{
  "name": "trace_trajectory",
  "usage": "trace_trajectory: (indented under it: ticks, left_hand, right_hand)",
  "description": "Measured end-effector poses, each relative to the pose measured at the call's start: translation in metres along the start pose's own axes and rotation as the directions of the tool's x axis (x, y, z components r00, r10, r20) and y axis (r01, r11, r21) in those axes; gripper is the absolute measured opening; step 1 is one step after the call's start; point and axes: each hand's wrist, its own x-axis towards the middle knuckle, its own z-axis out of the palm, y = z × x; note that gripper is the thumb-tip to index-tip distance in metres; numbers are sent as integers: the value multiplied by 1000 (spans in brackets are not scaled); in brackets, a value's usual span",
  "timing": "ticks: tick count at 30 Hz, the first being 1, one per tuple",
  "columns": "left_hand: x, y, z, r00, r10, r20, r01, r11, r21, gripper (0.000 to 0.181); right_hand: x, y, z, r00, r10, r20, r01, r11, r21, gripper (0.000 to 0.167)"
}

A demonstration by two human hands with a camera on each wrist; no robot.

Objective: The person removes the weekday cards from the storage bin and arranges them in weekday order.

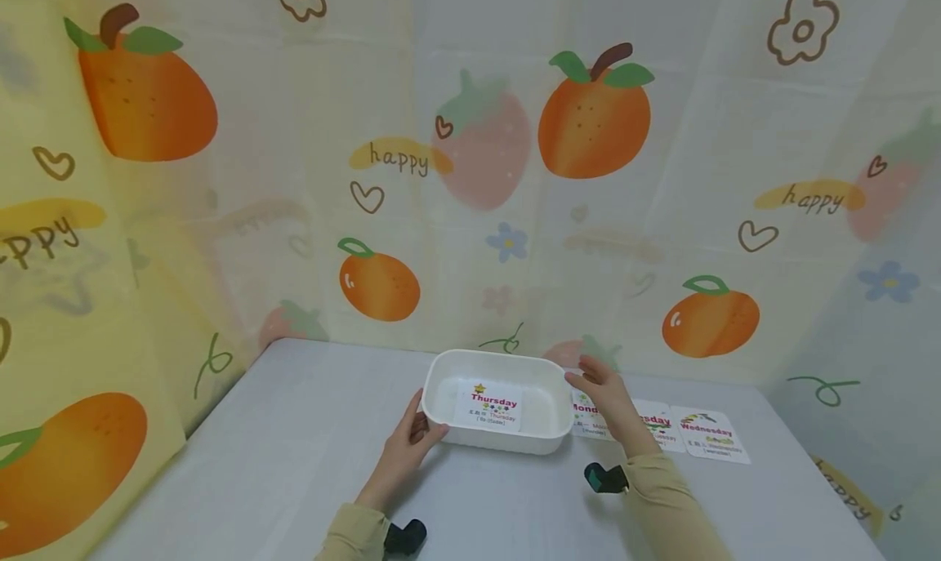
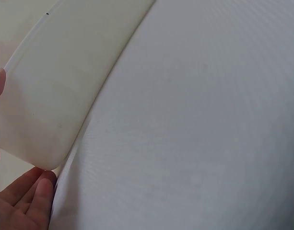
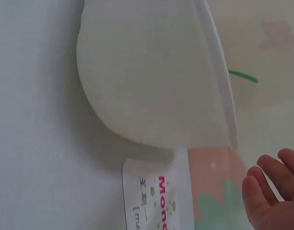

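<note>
A white plastic basin (image 1: 507, 445) is near the back of the table, with a Thursday card (image 1: 491, 404) lying face up inside. My left hand (image 1: 406, 445) grips the basin's left end. Its thumb is at the rim, and fingers reach the lower corner in the left wrist view. Beside the right end, my right hand (image 1: 608, 394) has its fingers extended and spread. The right wrist view shows those fingertips (image 3: 252, 189) apart from the basin wall (image 3: 151, 86). Whether the basin's base is off the table cannot be told.
To the right lie a Monday card (image 1: 588, 420), partly hidden by the basin and right hand, a partly covered Tuesday card (image 1: 662, 426) and a Wednesday card (image 1: 711, 435). Behind the white table (image 1: 294, 430) hangs a fruit-printed curtain (image 1: 625, 242).
</note>
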Motion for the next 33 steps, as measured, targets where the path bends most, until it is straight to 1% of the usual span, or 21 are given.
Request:
trace_trajectory:
  ticks: [5,14,19,25,33]
  left_hand:
    - [0,2,0,1000,0,-4,0,1000,-14,80]
    - [0,2,1,1000,-7,-5,6,1000,-20,80]
    - [-1,2,1,1000,-13,-6,12,1000,-13,80]
    - [0,3,1,1000,-12,-7,12,1000,-14,80]
    - [0,4,0,1000,-9,-4,9,1000,-15,81]
  right_hand:
    - [4,-5,22,1000,-23,20,22,999,24,67]
    - [8,-5,49,997,-56,58,58,998,-29,65]
    - [8,-6,61,996,-49,75,50,999,-19,65]
    - [10,-2,72,995,-48,93,49,999,-1,67]
    - [14,1,81,997,7,72,-2,998,-66,71]
